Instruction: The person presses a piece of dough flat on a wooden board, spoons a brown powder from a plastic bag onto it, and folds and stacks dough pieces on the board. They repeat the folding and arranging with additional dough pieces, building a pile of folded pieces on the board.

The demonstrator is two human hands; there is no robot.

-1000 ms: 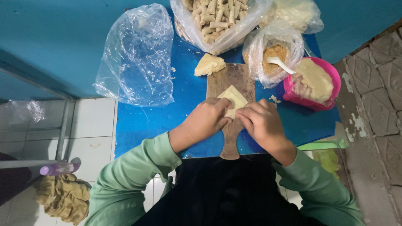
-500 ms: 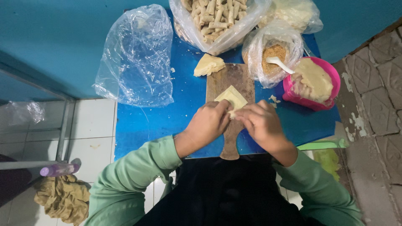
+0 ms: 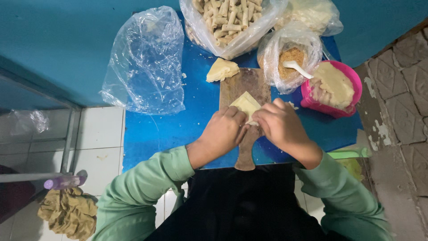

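A pale yellow wrapper sheet point(image 3: 245, 102) lies on a brown wooden board point(image 3: 244, 84) on the blue table point(image 3: 156, 131). My left hand point(image 3: 225, 130) and my right hand point(image 3: 280, 123) meet over its near corner, fingers curled onto the wrapper's edges. The near part of the sheet is hidden beneath my fingers. Whatever lies inside the fold cannot be seen.
A folded stack of wrappers point(image 3: 221, 70) lies left of the board. Behind stand a plastic bag of finished rolls point(image 3: 229, 20), a bag of brown filling with a white spoon point(image 3: 292, 58), a pink bowl of dough sheets point(image 3: 333, 87) and an empty clear bag point(image 3: 145, 62).
Both hands have slid slightly away from me along the board, rolling the wrapper's near edge; less of the sheet shows.
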